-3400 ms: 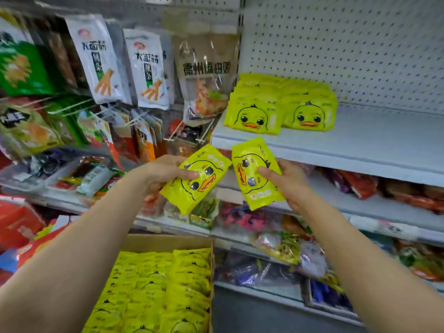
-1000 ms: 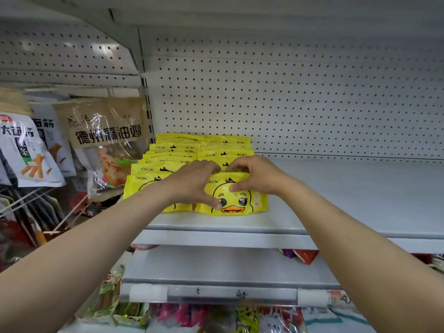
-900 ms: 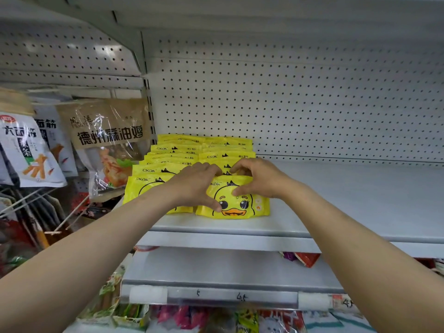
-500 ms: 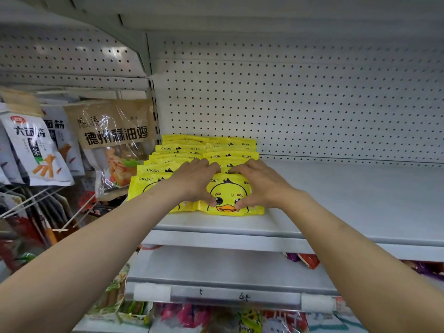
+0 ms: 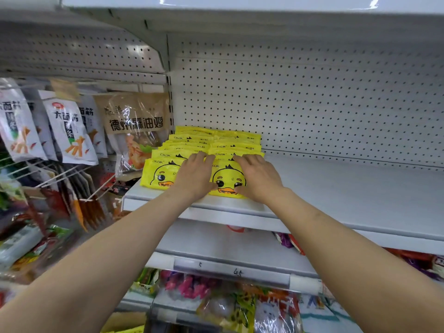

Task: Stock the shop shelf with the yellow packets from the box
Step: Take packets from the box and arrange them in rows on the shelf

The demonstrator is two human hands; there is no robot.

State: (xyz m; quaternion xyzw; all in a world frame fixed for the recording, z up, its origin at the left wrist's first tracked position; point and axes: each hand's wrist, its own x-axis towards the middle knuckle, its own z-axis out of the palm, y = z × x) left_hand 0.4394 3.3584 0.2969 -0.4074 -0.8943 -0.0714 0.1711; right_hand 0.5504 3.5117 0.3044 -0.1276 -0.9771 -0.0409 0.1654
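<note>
- looking at the big picture first: the white shelf (image 5: 348,195) has loads of bare room off to the right, with pegboard (image 5: 312,104) behind it, while all the yellow packets (image 5: 204,145) sit bunched at its left end in two rows running front to back
- left of that bay there are hanging snack bags (image 5: 69,133) on wire hooks, close to the left row, so spreading that way looks like a no-go imo
- the front right packet (image 5: 228,181) stands at the shelf's front lip, duck face toward the camera, long side running left-right, leaning back on the row behind it
- both hands are right on it: left hand (image 5: 197,176) lies flat over the seam between the two front packets, right hand (image 5: 257,179) is spread over the right side of the duck face
- neither hand is gripping anything, fingers straight-ish and just pressing, thumbs down near the bottom edge
- a yellow sliver of the box (image 5: 125,329) peeks in at the bottom, directly below the left arm, so i'd guess that hand is nearer for the next grab
</note>
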